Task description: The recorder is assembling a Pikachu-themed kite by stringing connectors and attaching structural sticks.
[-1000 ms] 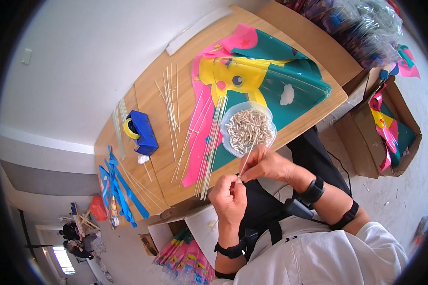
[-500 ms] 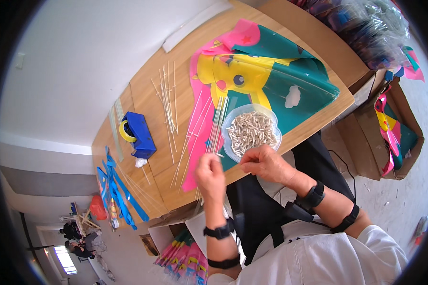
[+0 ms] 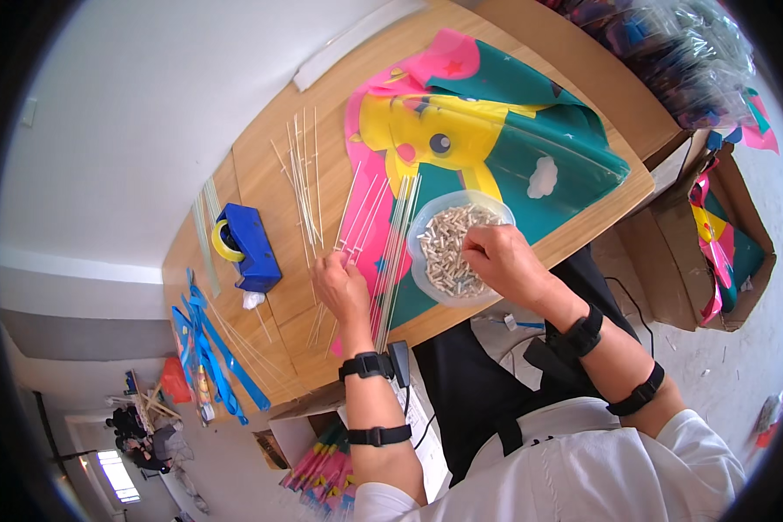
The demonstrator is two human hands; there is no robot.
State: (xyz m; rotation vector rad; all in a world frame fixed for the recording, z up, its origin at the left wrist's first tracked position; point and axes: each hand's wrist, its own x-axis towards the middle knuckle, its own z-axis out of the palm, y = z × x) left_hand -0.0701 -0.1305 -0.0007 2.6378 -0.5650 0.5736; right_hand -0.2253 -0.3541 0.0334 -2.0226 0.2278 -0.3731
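White pieces (image 3: 444,254) lie beneath the right hand (image 3: 504,259).

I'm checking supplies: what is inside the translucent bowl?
The bowl holds many small, pale pieces. The right hand hides part of its right side, and the bowl's bottom is covered.

Left hand (image 3: 342,289) back up, fingers (image 3: 331,264) bent toward the far side, left forearm (image 3: 381,411) almost straight from the near edge, right hand (image 3: 503,259) bunched, fingers curled leftward, right forearm (image 3: 616,358) slanting in from near right, hands well apart
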